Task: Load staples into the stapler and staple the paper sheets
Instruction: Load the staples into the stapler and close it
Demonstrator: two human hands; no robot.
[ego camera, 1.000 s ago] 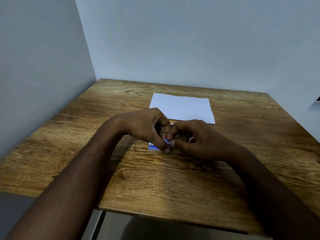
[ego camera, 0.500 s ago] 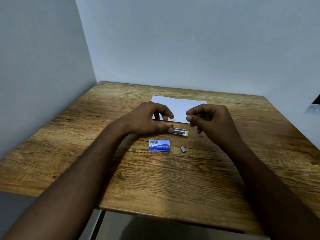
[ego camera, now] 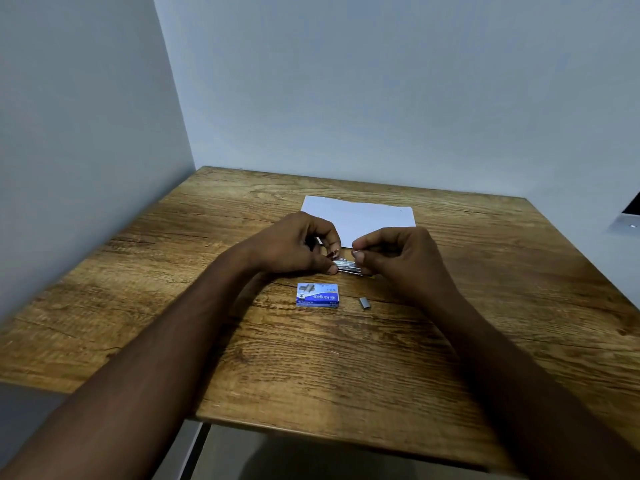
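A small metal stapler [ego camera: 346, 265] rests on the wooden table [ego camera: 311, 368] between my hands. My left hand [ego camera: 298, 249] pinches its left end. My right hand [ego camera: 398, 258] has fingertips closed over the stapler's right end; whether a staple strip is between them is hidden. A blue staple box [ego camera: 317, 295] lies just in front of the stapler. A short grey strip of staples [ego camera: 364, 303] lies to the right of the box. White paper sheets [ego camera: 367, 216] lie flat behind my hands.
Grey walls close the table's far and left sides. A pale metal bracket [ego camera: 628, 225] sticks out from the right wall. The table's front edge [ego camera: 311, 433] runs close to my forearms.
My hands rose from the staple box and parted, showing the stapler in my left hand and the loose strip. My right hand has since come back onto the stapler's right end.
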